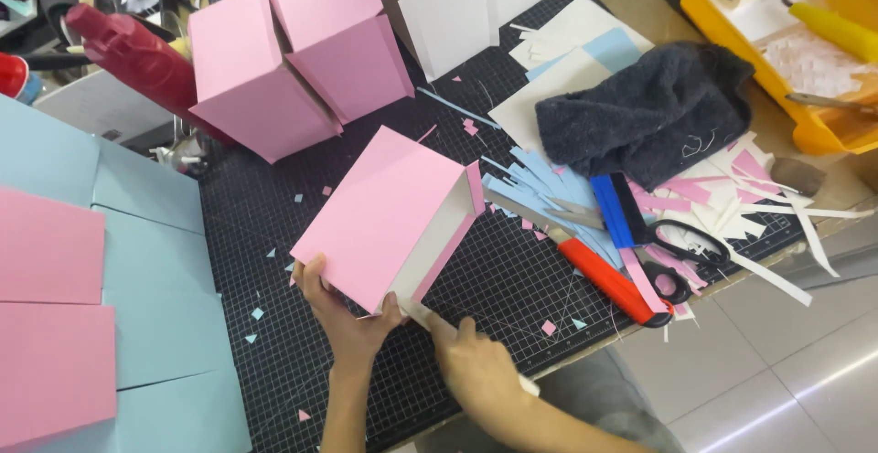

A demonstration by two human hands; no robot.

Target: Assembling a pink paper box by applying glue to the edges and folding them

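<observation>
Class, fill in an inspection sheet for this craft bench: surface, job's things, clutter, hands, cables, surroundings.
Surface: black gridded cutting mat, littered with paper scraps.
Job's things: pink box, tilted, open side facing right; white strip at its lower corner.
Clutter: scissors, red-handled tool, dark cloth, blue and pink offcuts.
Hands: left hand grips the box's lower corner; right hand holds the white strip against it.
Cables: nothing seen.
Surroundings: two more pink boxes, white boxes, yellow tray with roller, stacked pink and blue sheets, tiled floor.
</observation>
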